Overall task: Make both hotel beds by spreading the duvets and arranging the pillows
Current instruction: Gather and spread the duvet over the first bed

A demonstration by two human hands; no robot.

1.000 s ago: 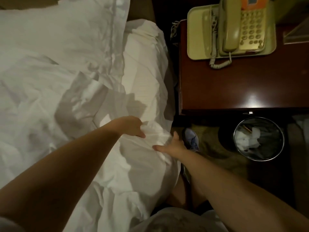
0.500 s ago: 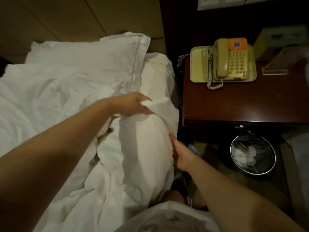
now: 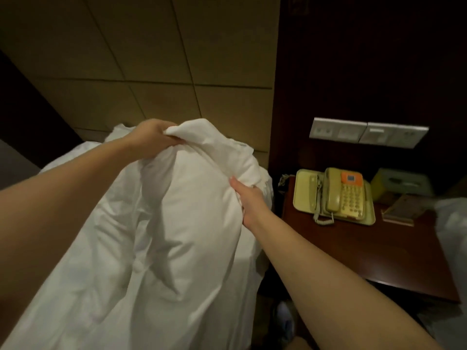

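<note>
the duvet, lying low a moment ago, now hangs lifted from the fingers: left hand clamped on its top corner, right hand gripping a fold just below. i think spreading can start.

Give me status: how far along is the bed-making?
Done: nothing visibly finished. In hand: left hand and right hand grip the duvet, lifted and bunched. Left: spread it flat, then pillows and the second bed, neither clearly in view.
</note>
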